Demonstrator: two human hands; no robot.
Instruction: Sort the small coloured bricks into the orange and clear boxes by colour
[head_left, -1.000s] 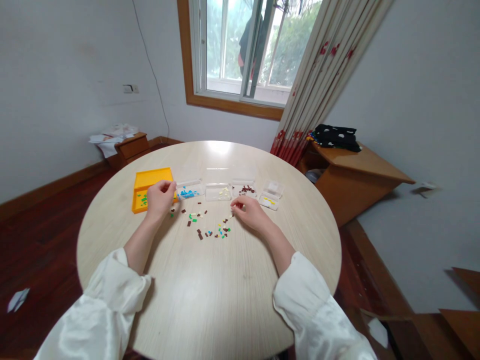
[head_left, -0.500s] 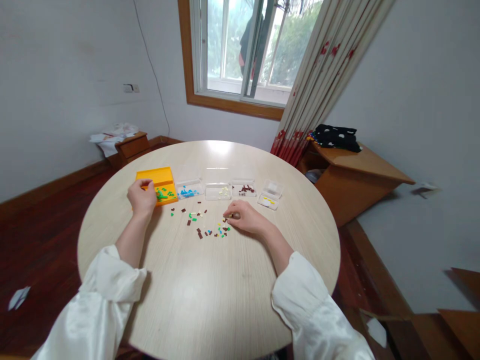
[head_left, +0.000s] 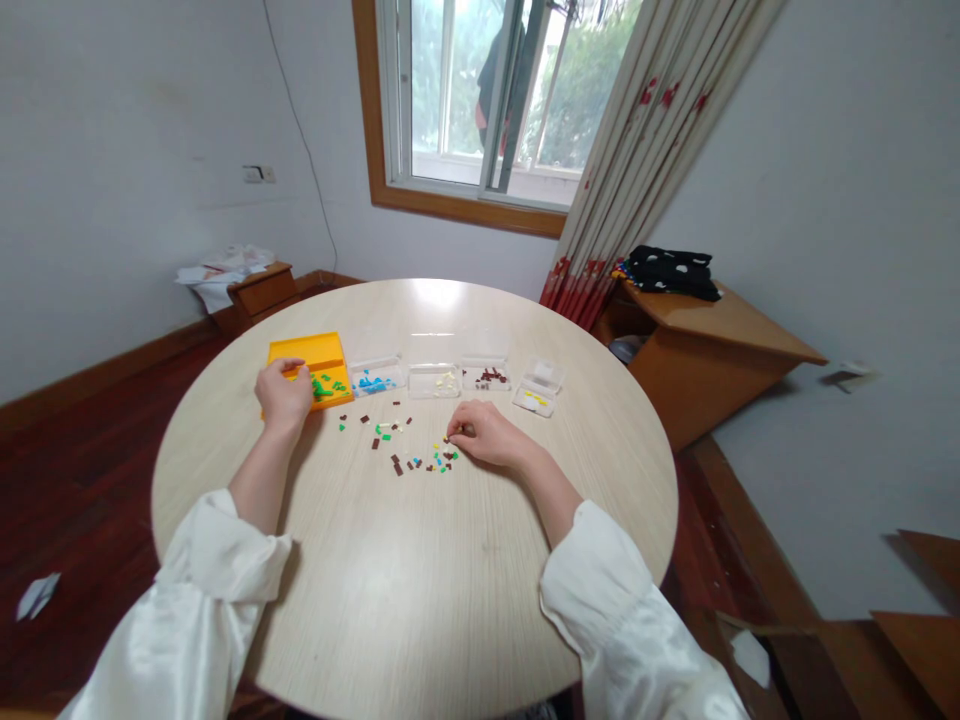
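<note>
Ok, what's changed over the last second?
The left hand shifted left across the yellow box, uncovering green pieces on its right; the right hand moved left and down in view, to the loose pieces. Any grip change is too small to tell. The clear boxes stayed put.

Pieces (head_left: 376, 444) lie before boxes (head_left: 433, 394), some perhaps touching.

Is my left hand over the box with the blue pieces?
No, your left hand is at the yellow box with the green pieces, left of the blue pieces.
</note>
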